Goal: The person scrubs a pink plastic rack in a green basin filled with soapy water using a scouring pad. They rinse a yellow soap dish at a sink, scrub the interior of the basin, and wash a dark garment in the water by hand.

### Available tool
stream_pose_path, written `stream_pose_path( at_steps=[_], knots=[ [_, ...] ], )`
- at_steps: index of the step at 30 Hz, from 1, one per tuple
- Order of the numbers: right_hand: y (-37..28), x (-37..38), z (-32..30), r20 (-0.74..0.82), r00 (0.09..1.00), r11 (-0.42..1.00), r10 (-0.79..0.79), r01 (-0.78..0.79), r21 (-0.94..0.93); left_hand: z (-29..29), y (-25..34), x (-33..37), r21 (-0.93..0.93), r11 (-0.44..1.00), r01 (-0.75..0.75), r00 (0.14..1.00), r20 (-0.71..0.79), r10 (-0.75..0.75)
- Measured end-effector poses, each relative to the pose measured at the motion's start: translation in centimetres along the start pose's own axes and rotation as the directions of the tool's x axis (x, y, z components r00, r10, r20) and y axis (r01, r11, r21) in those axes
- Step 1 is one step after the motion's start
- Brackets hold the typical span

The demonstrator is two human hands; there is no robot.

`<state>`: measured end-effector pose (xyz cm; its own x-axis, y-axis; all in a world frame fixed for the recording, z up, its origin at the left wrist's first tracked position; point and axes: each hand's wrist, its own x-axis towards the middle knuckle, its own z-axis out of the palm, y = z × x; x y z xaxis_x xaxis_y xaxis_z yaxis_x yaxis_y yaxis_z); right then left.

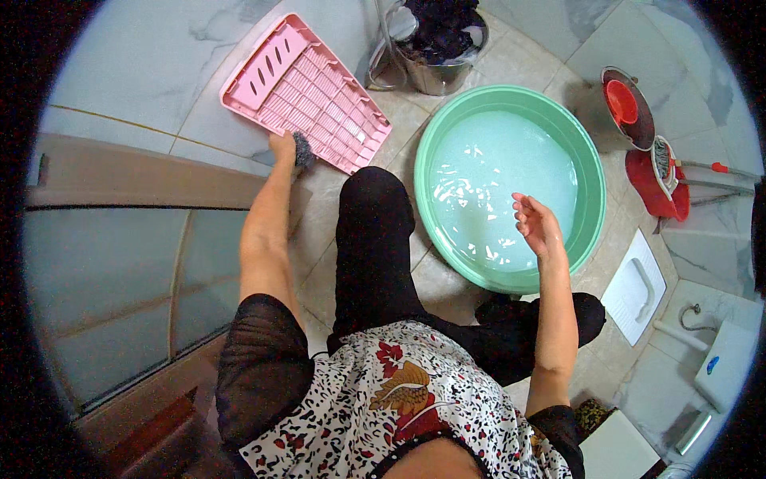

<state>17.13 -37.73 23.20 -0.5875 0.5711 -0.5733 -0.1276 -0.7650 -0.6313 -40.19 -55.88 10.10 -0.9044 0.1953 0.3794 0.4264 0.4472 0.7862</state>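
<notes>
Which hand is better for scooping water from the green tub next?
Probably the right hand: it looks empty, fingers loosely curled, over the green tub and its water. The left hand is away at the pink rack, by a grey scrubber.

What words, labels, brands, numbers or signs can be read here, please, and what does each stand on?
None can be read.
Small blue mark on the white box at right: too small to make out.
Pink rack and green basin: no lettering visible.
Shirt: a printed pattern, no legible lettering.
</notes>
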Motion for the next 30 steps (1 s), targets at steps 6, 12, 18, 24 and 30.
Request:
stream_pose_path(
  at_steps=[6, 12, 18, 24, 30],
  knots=[
    [0.9, -0.3, -1.4, -0.098, 0.995, 0.999, -0.007, 0.002, -0.052, 1.4, 3.4, -3.0, 0.039, 0.998, 0.047, 0.977, 0.207, -0.054],
    [0.8, 1.1, 0.5, 0.014, 1.0, 0.998, 0.019, -0.018, -0.055, -0.6, 2.5, -0.7, 0.08, 0.997, 0.014, 0.98, 0.199, -0.03],
    [0.7, 0.8, 0.0, -0.059, 0.998, 0.991, 0.008, -0.016, -0.13, -2.9, 5.0, -2.0, 0.489, 0.871, 0.046, 0.798, 0.507, -0.327],
    [1.0, 0.4, 3.7, 0.017, 1.0, 0.919, 0.02, -0.011, -0.395, -2.3, 17.4, -3.2, 0.178, 0.984, 0.018, 0.6, 0.785, -0.153],
    [0.8, 2.8, 9.9, 0.283, 0.887, 0.751, -0.365, 0.46, -0.473, 5.8, 31.9, -11.8, -0.229, 0.737, 0.635, 0.274, 0.96, 0.062]
  ],
)
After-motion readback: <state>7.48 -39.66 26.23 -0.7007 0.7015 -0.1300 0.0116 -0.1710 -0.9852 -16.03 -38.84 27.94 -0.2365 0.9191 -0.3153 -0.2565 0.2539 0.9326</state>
